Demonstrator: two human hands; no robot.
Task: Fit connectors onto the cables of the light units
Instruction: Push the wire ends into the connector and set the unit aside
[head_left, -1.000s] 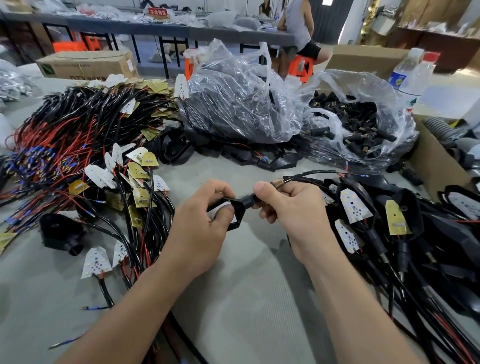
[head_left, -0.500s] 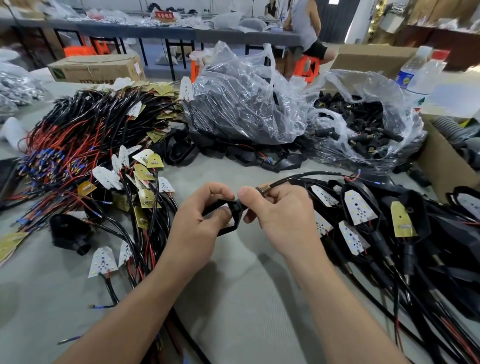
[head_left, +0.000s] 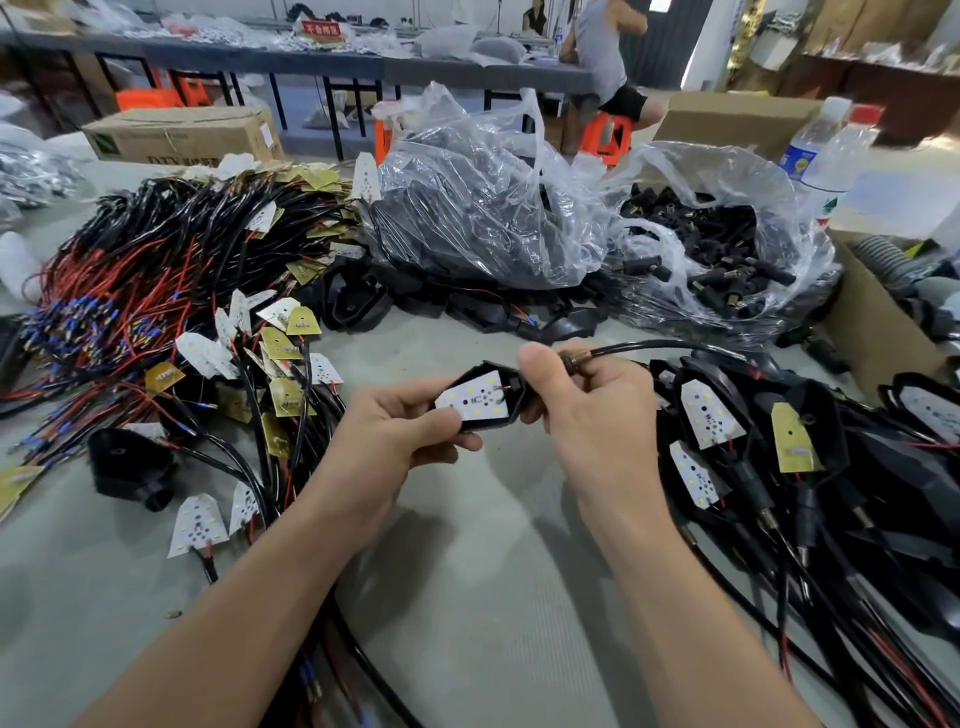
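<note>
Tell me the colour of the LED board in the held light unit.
The board is white with small dots; head view.

Bright, even indoor light, seen through a wide lens.
Daylight blows out to white at the doorway (head_left: 701, 57) up and right of the clear plastic bag (head_left: 467, 208), whose crinkles carry white glare. Nearer the viewer than the bag, the left hand (head_left: 387, 447) and right hand (head_left: 589, 410) are sharp and drop soft grey shadows onto the grey worktop (head_left: 493, 623). Right of the bag the water bottles (head_left: 826, 150) smear, and behind it the back tables (head_left: 260, 57) look soft and bowed.
</note>
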